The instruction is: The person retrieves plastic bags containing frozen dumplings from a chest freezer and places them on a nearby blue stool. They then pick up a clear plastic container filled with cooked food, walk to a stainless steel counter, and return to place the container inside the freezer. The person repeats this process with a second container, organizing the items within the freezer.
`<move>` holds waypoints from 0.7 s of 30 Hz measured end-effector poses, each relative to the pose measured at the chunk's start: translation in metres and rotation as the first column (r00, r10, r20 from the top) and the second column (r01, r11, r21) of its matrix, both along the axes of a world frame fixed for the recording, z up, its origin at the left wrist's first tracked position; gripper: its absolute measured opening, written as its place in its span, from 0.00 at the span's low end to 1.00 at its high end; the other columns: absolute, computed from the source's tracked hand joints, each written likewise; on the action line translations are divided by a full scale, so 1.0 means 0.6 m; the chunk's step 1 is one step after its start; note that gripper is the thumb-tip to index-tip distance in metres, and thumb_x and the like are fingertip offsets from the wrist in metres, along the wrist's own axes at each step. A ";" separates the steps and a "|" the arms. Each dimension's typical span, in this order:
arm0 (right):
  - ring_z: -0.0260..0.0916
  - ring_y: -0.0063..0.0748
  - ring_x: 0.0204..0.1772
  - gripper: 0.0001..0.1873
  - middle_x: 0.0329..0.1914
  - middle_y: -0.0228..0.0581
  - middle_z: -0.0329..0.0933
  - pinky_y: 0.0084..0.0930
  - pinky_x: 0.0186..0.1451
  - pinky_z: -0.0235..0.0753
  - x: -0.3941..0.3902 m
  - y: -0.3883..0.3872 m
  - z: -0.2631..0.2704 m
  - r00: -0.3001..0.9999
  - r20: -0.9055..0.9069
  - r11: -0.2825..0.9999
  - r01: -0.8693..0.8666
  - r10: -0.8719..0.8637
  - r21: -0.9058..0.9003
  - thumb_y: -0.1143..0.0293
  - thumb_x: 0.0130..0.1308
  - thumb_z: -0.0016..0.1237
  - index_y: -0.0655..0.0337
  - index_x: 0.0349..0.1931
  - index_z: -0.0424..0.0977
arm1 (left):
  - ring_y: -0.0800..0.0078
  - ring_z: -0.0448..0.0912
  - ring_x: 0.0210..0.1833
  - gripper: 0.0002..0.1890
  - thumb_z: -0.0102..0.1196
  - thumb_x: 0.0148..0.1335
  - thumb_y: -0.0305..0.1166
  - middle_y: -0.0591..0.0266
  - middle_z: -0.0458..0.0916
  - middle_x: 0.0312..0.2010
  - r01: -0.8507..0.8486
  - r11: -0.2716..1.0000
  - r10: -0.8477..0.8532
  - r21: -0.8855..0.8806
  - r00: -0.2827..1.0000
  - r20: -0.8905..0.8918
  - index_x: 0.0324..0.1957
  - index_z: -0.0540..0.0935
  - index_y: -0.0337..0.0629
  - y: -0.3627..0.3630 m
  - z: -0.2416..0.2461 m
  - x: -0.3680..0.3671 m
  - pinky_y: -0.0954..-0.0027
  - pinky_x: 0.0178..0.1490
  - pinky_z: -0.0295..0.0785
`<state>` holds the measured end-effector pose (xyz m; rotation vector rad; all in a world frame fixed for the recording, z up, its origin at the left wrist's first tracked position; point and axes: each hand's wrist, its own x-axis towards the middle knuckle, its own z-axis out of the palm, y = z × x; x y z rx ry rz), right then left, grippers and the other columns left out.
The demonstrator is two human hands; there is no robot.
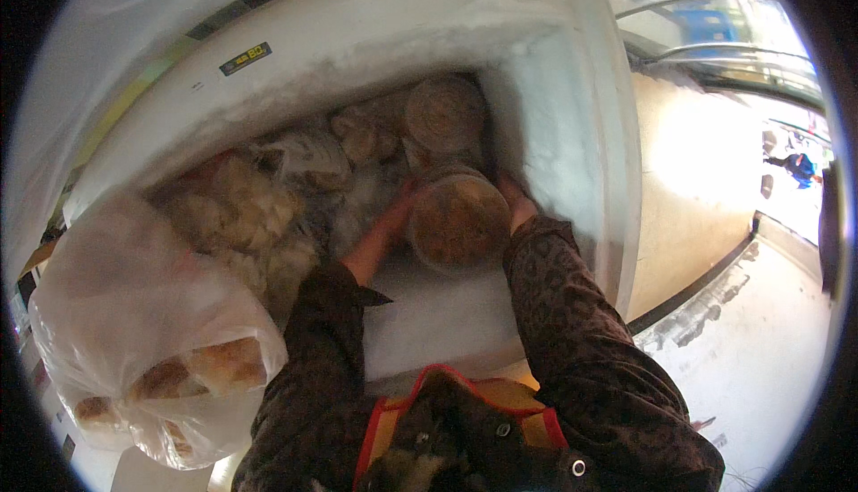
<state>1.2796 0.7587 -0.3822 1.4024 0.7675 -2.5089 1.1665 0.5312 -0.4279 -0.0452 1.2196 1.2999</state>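
Both my arms reach down into a chest freezer (566, 137) with thickly frosted inner walls. A round tub (459, 220) with a pale rim and brownish contents sits between my hands. My left hand (397, 214) presses against its left side, fingers partly hidden behind it. Against the opposite side lies my right hand (519, 204), close to the frosted right wall. Just beyond is a second round tub (446, 113), dim in the shadow. Left of my left hand lie clear plastic bags (305, 160) and bagged pale lumps (231, 210) that I cannot identify.
A large translucent plastic bag (154, 331) holding browned, bread-like pieces rests at the freezer's left front. The freezer's front wall (439, 321) rises between me and the contents. At right are a beige panel (697, 190), a pale floor (744, 351) and a bright opening.
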 end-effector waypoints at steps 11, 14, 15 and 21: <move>0.59 0.47 0.68 0.34 0.70 0.49 0.58 0.39 0.66 0.61 -0.084 0.012 0.053 0.736 0.568 0.630 -0.647 0.368 0.431 0.46 0.72 0.30 0.64 0.66 0.59 | 0.59 0.68 0.62 0.31 0.44 0.67 0.53 0.54 0.67 0.62 -0.038 0.999 0.035 0.031 0.996 0.079 0.65 0.64 0.42 0.000 -0.037 0.000 0.56 0.62 0.67; 0.61 0.47 0.67 0.35 0.67 0.50 0.62 0.39 0.66 0.61 -0.122 -0.011 0.104 0.600 0.625 0.447 -0.796 0.499 0.407 0.43 0.69 0.35 0.62 0.65 0.63 | 0.59 0.69 0.61 0.31 0.43 0.67 0.53 0.54 0.68 0.61 0.017 1.000 -0.018 0.007 0.999 0.045 0.64 0.65 0.42 0.012 -0.021 -0.002 0.56 0.61 0.68; 0.62 0.47 0.67 0.34 0.66 0.50 0.65 0.39 0.66 0.61 -0.132 -0.016 0.125 0.559 0.584 0.319 -0.824 0.589 0.468 0.42 0.68 0.36 0.60 0.64 0.65 | 0.59 0.69 0.61 0.31 0.43 0.67 0.53 0.55 0.68 0.61 0.017 1.000 -0.017 -0.002 1.000 0.025 0.64 0.65 0.43 0.011 -0.016 -0.003 0.56 0.60 0.68; 0.72 0.45 0.56 0.24 0.56 0.45 0.75 0.36 0.59 0.69 -0.150 -0.007 0.196 0.120 0.539 -0.239 -0.802 0.834 0.548 0.60 0.60 0.51 0.47 0.58 0.72 | 0.60 0.70 0.60 0.31 0.43 0.67 0.55 0.56 0.69 0.60 0.031 0.996 -0.038 -0.083 0.995 -0.090 0.63 0.66 0.43 0.019 0.005 0.009 0.57 0.59 0.69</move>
